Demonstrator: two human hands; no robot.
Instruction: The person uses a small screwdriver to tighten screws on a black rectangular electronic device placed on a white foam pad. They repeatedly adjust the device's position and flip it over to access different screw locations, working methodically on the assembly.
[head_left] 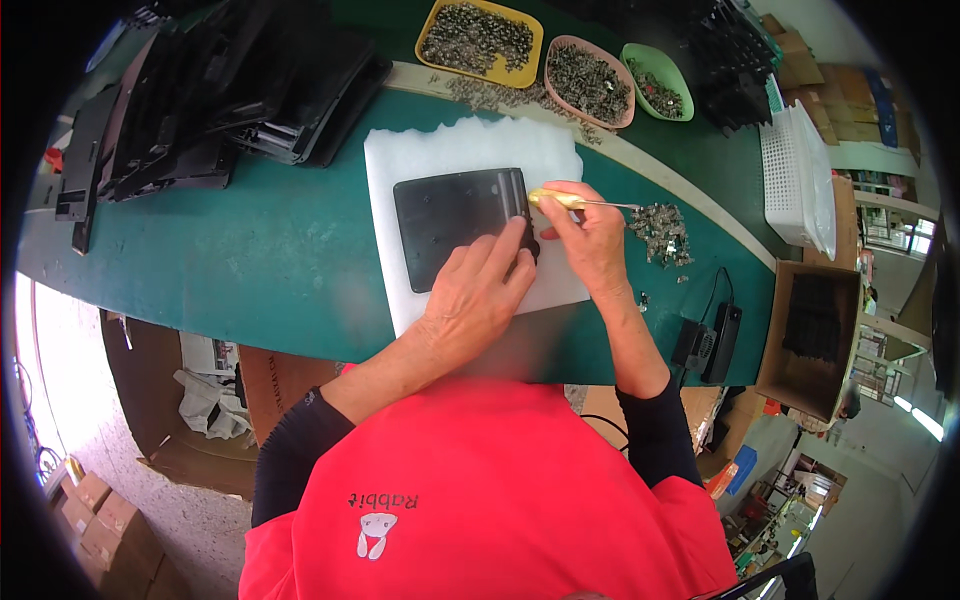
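A black plastic panel (445,225) with rounded corners and a raised strip along its right side lies on a sheet of white foam (390,150). My left hand (470,290) rests across its lower right part, fingers stretched out toward the strip. My right hand (592,240) is closed round a screwdriver-like tool (553,197) with a yellow handle and a thin metal shaft. The handle's end is at the panel's right edge, while the shaft points right, away from it. Whether the handle touches the panel I cannot tell. Small metal clips (660,235) lie in a loose pile right of my right hand.
Yellow (510,75), pink (630,112) and green (685,105) trays of small metal parts stand at the far side. Black plastic panels (230,90) are stacked far left. A black power adapter (722,342), a white basket (795,180) and a cardboard box (845,300) are at the right.
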